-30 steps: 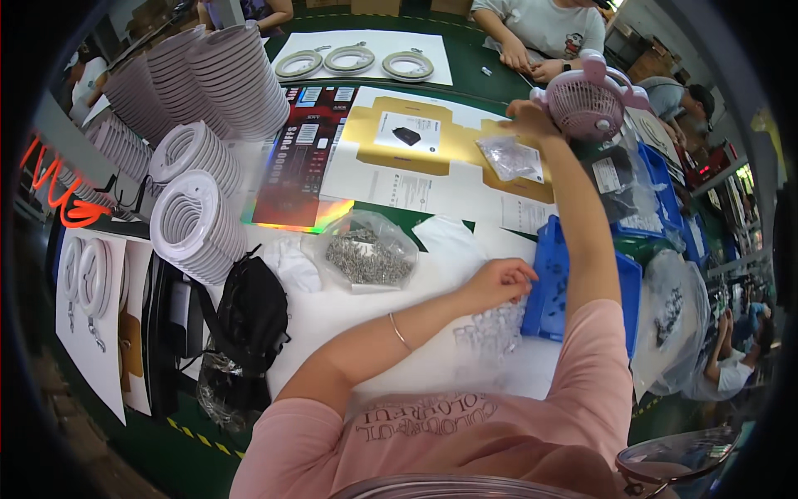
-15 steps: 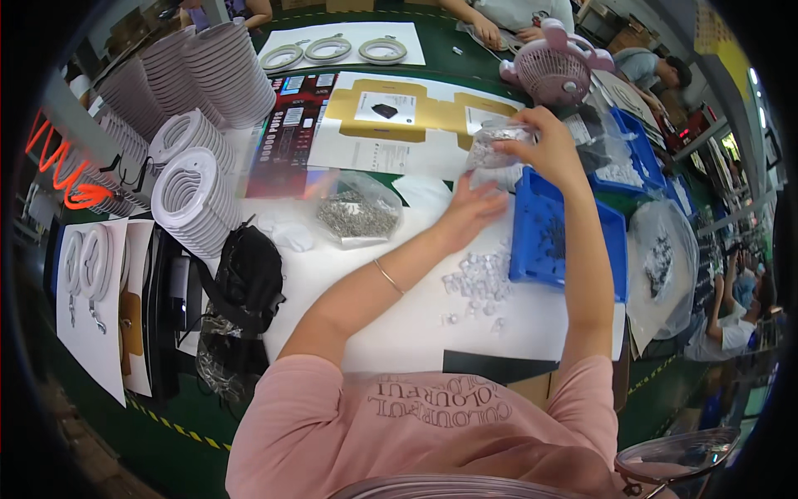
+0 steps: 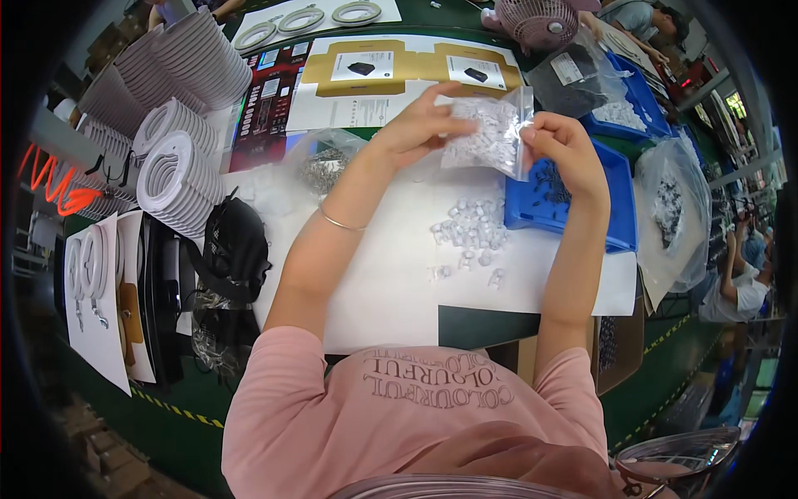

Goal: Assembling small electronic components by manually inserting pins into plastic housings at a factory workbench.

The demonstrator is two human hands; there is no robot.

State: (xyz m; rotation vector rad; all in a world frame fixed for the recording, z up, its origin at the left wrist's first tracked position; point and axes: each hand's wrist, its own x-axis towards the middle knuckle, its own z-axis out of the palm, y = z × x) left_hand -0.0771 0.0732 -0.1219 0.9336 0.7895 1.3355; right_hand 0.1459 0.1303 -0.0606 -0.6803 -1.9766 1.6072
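A clear zip bag (image 3: pixel 486 133) packed with small white plastic parts is held up above the table. My right hand (image 3: pixel 569 150) pinches its zip edge on the right side. My left hand (image 3: pixel 420 129) is at the bag's left side, its fingers stretched apart and overlapping the bag, slightly blurred. Below, loose small white plastic parts (image 3: pixel 474 226) lie heaped on the white sheet (image 3: pixel 374 283). A blue bin (image 3: pixel 615 208) with small dark parts stands partly behind my right hand and forearm.
At the left rise stacks of white rings (image 3: pixel 179 183) beside a black bag (image 3: pixel 233 249). A bag of metal parts (image 3: pixel 326 170) lies past my left forearm. Printed cardboard (image 3: pixel 357 71) and a pink fan (image 3: pixel 536 21) are farther back. Another plastic bag (image 3: pixel 677 200) lies right of the bin.
The zip bag has come nearer and now stands spread out between my hands. My left hand has moved left and up to the bag's side. The view has shifted.
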